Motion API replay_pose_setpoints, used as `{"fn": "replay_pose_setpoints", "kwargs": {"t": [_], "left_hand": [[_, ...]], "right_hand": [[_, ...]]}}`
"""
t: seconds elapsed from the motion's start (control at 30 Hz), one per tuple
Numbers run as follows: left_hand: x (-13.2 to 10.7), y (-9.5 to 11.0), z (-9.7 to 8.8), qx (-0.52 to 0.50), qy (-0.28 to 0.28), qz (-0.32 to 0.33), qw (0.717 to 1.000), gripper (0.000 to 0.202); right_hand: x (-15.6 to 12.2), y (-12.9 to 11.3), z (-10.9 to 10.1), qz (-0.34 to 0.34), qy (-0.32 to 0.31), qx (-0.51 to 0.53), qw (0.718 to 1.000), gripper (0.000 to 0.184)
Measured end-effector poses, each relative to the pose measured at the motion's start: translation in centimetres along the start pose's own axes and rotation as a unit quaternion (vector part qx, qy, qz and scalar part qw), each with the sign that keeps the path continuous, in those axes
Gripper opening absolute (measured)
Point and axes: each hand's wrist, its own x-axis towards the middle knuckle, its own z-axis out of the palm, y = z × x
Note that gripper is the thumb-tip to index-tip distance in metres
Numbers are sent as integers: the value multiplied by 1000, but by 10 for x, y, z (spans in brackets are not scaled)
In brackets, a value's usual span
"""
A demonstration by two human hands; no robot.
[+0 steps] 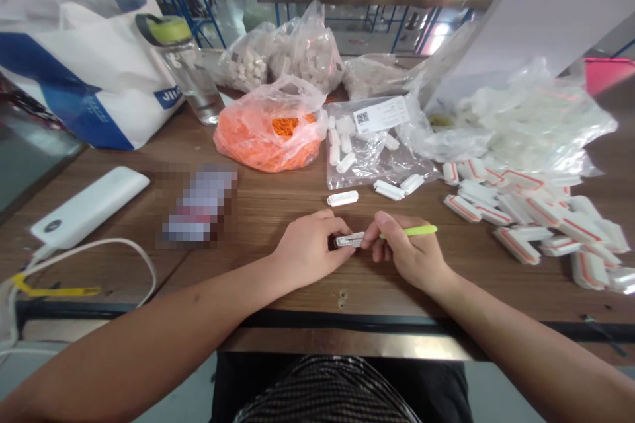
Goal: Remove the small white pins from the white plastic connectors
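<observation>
Between thumb and fingers, my left hand point(310, 248) grips a small white plastic piece point(349, 240) just above the table. My right hand point(411, 248) is closed around a lime-green pen-like tool point(421, 230), and its fingertips meet the right end of the white piece. The tool's tip is hidden by my fingers. Just beyond my hands lies a loose white piece point(342, 198). Two more, one of them a white piece point(389, 190), rest by a clear plastic bag point(367, 165) that has several inside. To the right is a pile of white pieces with orange strips point(540, 208).
An orange-filled plastic bag point(270, 129) stands at the back, near a water bottle point(191, 73) and a blue-and-white bag point(89, 66). On the left lie a white power bank point(92, 205) with a cable and a blurred-out flat object point(201, 205). More plastic bags point(536, 119) sit back right.
</observation>
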Motion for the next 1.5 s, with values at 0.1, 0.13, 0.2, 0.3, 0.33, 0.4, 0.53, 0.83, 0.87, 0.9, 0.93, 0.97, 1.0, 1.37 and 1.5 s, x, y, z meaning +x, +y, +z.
{"fn": "replay_pose_setpoints", "kwargs": {"t": [0.1,0.13,0.2,0.3,0.33,0.4,0.53,0.83,0.87,0.9,0.93,0.97,1.0,1.37,1.5], "left_hand": [[0,0,0,1,1,-1,1000,14],[0,0,0,2,1,-2,1000,14],[0,0,0,4,-1,-2,1000,14],[0,0,-1,6,-2,-3,1000,15],[0,0,-1,5,-2,-4,1000,14],[-1,0,-1,4,0,-5,1000,14],[-1,-1,0,4,3,-1,1000,14],[0,1,-1,5,-2,-6,1000,13],[0,1,-1,4,-2,-5,1000,14],[0,1,-1,3,-2,-5,1000,14],[0,1,-1,4,-1,-4,1000,14],[0,1,-1,5,-2,-3,1000,14],[0,0,-2,7,-3,-3,1000,15],[0,1,-3,10,-7,-1,1000,14],[-1,2,-3,30,-12,9,999,14]], "right_hand": [[1,2,1,1,7,1,1000,50],[1,2,1,1,13,6,1000,50],[2,1,1,-1,24,16,1000,51],[2,1,2,5,23,15,1000,50],[2,1,2,9,21,11,1000,49],[2,2,2,15,16,-3,1000,47],[0,2,1,2,8,-27,1000,51],[0,4,1,9,13,-32,999,52],[0,3,1,11,12,-29,999,52],[0,3,2,14,13,-20,1000,52],[1,1,2,18,15,-7,1000,52],[1,0,2,22,20,8,1000,51],[1,-1,2,25,26,22,999,51],[3,0,2,9,12,-10,1000,48],[6,-9,-18,8,51,-30,998,46]]}}
